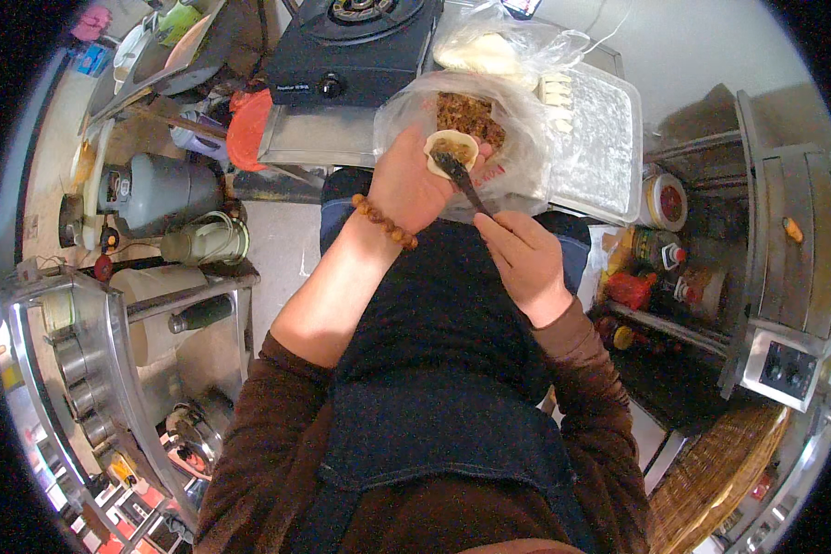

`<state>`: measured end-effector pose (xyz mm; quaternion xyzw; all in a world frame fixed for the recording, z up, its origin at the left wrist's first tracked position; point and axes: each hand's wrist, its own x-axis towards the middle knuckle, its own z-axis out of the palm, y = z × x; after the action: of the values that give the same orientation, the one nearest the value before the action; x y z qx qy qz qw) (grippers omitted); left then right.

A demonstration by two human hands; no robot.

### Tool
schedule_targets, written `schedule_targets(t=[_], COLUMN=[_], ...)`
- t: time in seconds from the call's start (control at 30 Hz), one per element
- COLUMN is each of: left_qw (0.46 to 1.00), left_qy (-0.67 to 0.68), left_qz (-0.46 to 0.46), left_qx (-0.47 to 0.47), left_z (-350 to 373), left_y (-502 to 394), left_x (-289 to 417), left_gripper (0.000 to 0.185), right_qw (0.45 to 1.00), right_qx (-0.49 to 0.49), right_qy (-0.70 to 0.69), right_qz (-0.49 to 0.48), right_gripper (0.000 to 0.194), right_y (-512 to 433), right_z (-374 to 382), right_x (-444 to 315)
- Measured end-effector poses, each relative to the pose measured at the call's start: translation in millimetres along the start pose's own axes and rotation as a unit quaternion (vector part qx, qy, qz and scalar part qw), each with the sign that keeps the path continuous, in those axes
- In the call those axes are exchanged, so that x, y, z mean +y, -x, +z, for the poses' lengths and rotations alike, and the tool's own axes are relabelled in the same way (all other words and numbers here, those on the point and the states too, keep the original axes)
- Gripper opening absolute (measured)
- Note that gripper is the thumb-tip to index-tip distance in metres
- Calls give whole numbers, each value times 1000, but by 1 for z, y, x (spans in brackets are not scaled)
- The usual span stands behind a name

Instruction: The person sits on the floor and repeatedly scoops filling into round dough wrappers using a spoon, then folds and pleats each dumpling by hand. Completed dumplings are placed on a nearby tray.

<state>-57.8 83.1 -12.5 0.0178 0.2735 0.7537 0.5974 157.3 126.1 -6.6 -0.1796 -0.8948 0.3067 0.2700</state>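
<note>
My left hand (415, 180), with a wooden bead bracelet (386, 223) at its wrist, cradles a round dough wrapper (433, 166) on the palm and fingers. Brownish filling (457, 147) sits in the middle of the wrapper. In my right hand (523, 260) is the handle of a dark spoon or spatula (467, 185), its tip pressed on the filling. Beneath and beyond both hands lies a plastic-lined container (526, 170) of dark minced filling (467, 118). To its right, several folded dumplings (559, 104) line the left side of a flour-dusted tray (599, 145).
A black gas stove (360, 62) stands at the back left. Behind the filling, a clear plastic bag holds pale dough (481, 55). An orange-red plastic item (249, 128) hangs by the table's left end. A grey gas cylinder (170, 188) is at left; bottles (658, 253) fill shelving at right.
</note>
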Motion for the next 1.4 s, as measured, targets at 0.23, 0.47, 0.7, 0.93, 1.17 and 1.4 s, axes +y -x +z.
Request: schedule_targets(t=[0.23,0.47,0.7,0.93,1.17,1.4], left_qw=[999,748,736,708,998,999], left_qy=[33,-615,-605,-653,-31,-10], left_qz=[-5,218,285,242,31,10], left_qx=[7,124,105,118,-35,-46], left_z=[0,6,1,-2,-17,-14], left_y=[8,22,19,27,12,17], left_x=[-5,-23,-29,-27,-19,-17], left_gripper=[51,36,31,26,53,51], right_qw=[988,992,986,985,819,759], right_qx=[149,111,165,164,201,180], right_qy=[16,52,26,34,-451,-505], right_qz=[-26,-18,-4,-32,292,370], right_gripper=[17,29,32,30,21,21], right_y=[-5,0,5,2,-4,-8], right_z=[-1,27,28,24,-7,4], right_x=[-12,-28,-34,-45,-24,5])
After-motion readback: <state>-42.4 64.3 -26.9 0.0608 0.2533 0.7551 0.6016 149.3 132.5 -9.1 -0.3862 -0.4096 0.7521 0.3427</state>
